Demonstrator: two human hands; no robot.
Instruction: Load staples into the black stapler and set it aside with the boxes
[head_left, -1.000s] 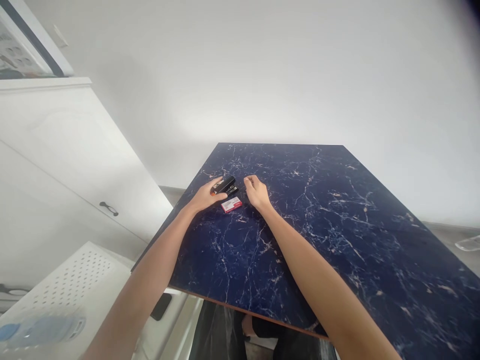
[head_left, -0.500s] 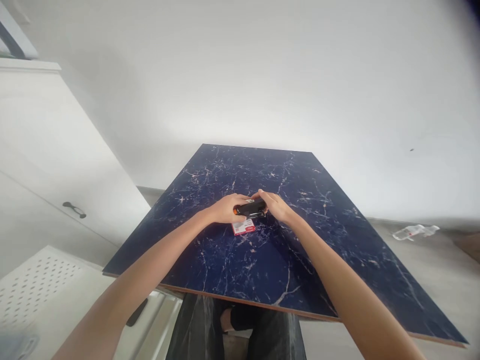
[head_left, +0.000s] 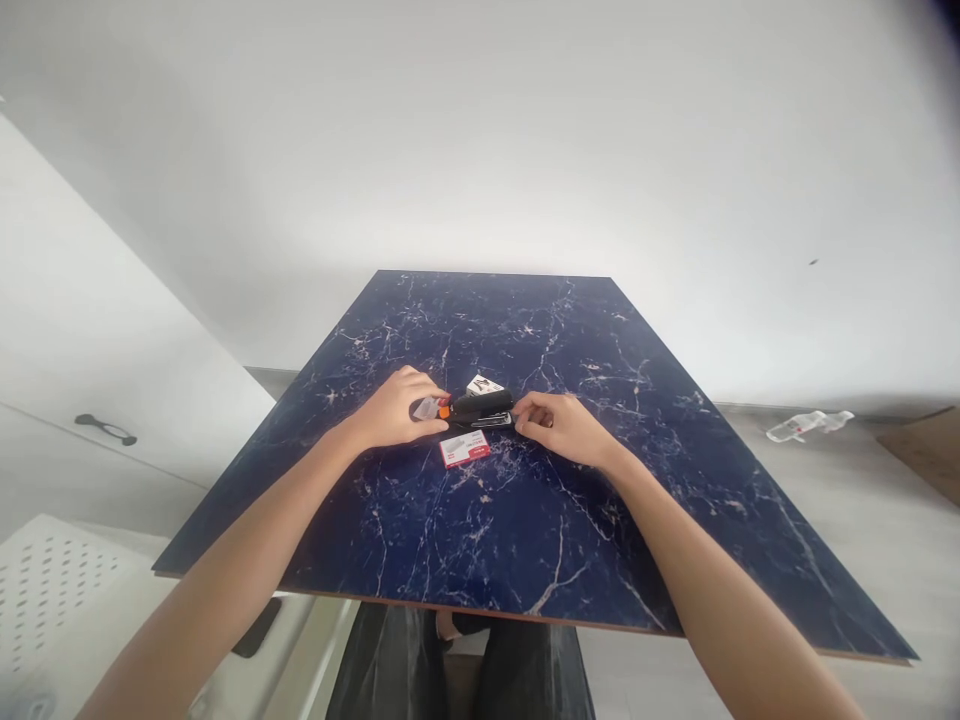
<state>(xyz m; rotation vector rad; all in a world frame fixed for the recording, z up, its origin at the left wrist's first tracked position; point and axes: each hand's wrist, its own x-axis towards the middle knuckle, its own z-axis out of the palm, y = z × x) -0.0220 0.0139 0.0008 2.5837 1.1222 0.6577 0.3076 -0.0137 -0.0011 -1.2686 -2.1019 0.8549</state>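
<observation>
A black stapler (head_left: 481, 404) with an orange part at its left end is level with the tabletop, its upper arm lifted off the metal staple channel. My left hand (head_left: 397, 408) curves around the orange end, thumb in front and fingers behind. At the other end, my right hand (head_left: 559, 424) has its bent fingers closed on the tip of the base. A red-and-white staple box (head_left: 464, 449) lies flat just in front of the stapler. Behind it is a small white box (head_left: 484, 384) with a dark picture. Something pale and translucent (head_left: 426, 408) shows inside my left hand's curl.
The blue marble-patterned table (head_left: 495, 545) reaches from my lap toward the wall. A white cabinet (head_left: 112, 350) with a dark handle stands at left, near a perforated white surface (head_left: 56, 590). On the floor at right are a clear plastic bottle (head_left: 799, 427) and a brown cardboard piece (head_left: 926, 450).
My right hand has come off the stapler's top and moved to its front end. My left hand has shifted back toward the orange end. Both boxes now show more fully.
</observation>
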